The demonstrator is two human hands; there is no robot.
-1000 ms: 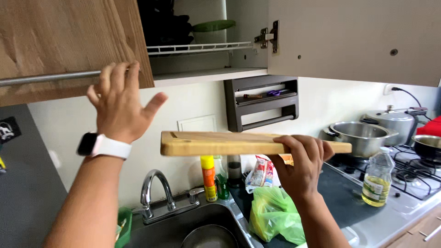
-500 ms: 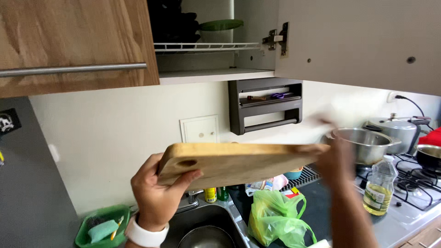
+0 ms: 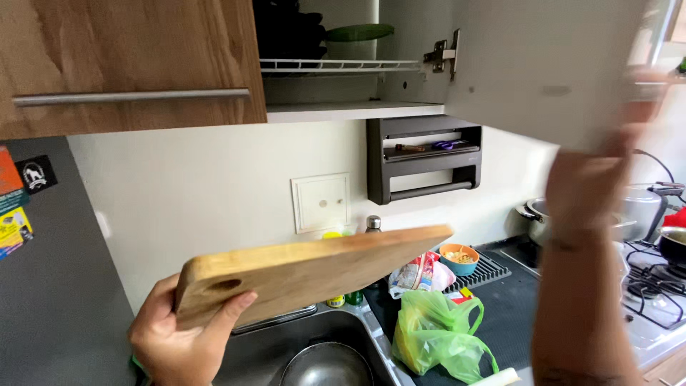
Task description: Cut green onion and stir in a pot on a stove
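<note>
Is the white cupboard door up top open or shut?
Open. The white cupboard door swings out on its hinge, showing the wire rack inside; the right hand reaches toward it.

Right hand (image 3: pixel 632 107) motion-blurred, grip on cabinet door (image 3: pixel 543 64) unclear.

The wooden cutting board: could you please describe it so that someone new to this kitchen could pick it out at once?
Look above the steel sink below the open wall cabinet. There the left hand grips the wooden cutting board by its near end, tilted up toward the right. It is the only pale wooden slab, with a hole by the held corner.
</note>
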